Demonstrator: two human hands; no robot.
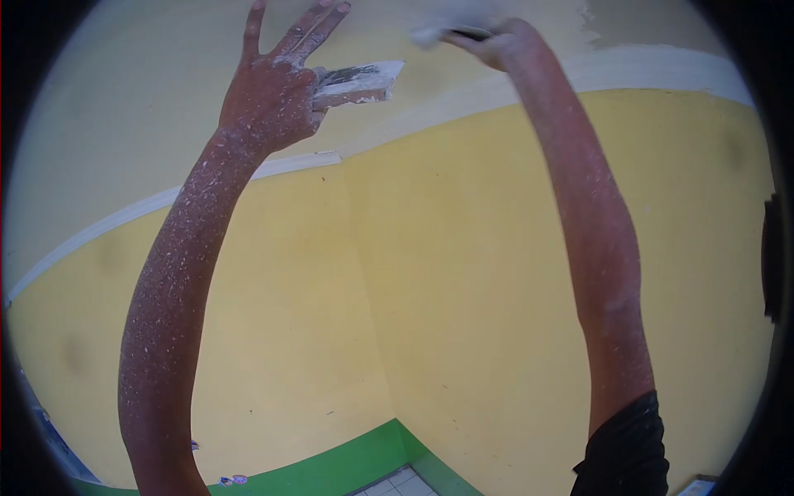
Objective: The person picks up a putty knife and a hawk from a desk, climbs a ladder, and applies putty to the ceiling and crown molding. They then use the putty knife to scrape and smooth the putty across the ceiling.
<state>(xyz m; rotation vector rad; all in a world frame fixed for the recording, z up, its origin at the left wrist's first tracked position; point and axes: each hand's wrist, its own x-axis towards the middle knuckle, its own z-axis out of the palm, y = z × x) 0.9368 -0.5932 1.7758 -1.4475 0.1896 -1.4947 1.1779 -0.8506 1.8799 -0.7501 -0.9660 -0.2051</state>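
White crust [379, 76] cakes the scraper [356, 86], a flat, straight-edged piece raised toward the ceiling [149, 107]. The left hand [273, 95] grips it on the thumb side, the other fingers lifted and spread apart. The right hand [513, 45] is curled round a thin, dark tool [471, 33] whose far end blurs to white; whether it touches the ceiling cannot be told. The step in hand looks like scraping or smoothing overhead, and a next stroke would probably call for a flat, even angle. Dry white specks [178, 256] pepper the left forearm [165, 331]. The smooth yellow wall [480, 248] ends at a long, pale trim [662, 70], above which shows a ragged-edged, greyish patch [653, 25].
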